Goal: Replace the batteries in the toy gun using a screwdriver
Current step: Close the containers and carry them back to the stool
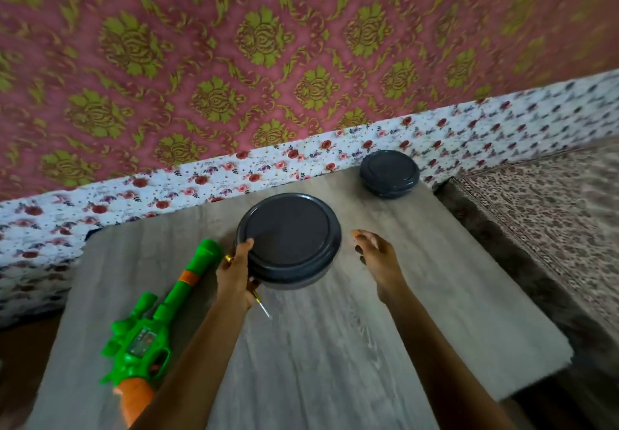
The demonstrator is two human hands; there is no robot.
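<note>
A green toy gun (157, 322) with an orange grip lies on the left of the wooden table (335, 346), its barrel pointing away from me. My left hand (236, 275) grips the left rim of a large round dark container (289, 238), thumb on the lid. From under that hand pokes the thin metal shaft of a screwdriver (263, 305) with a bit of yellow handle; I cannot tell whether the hand holds it. My right hand (376, 255) hovers just right of the container with relaxed fingers, holding nothing.
A smaller round dark container (389, 173) stands at the table's far right corner. A floral cloth (201, 178) runs behind the table below a pink and green patterned wall. A patterned rug (552, 202) lies to the right.
</note>
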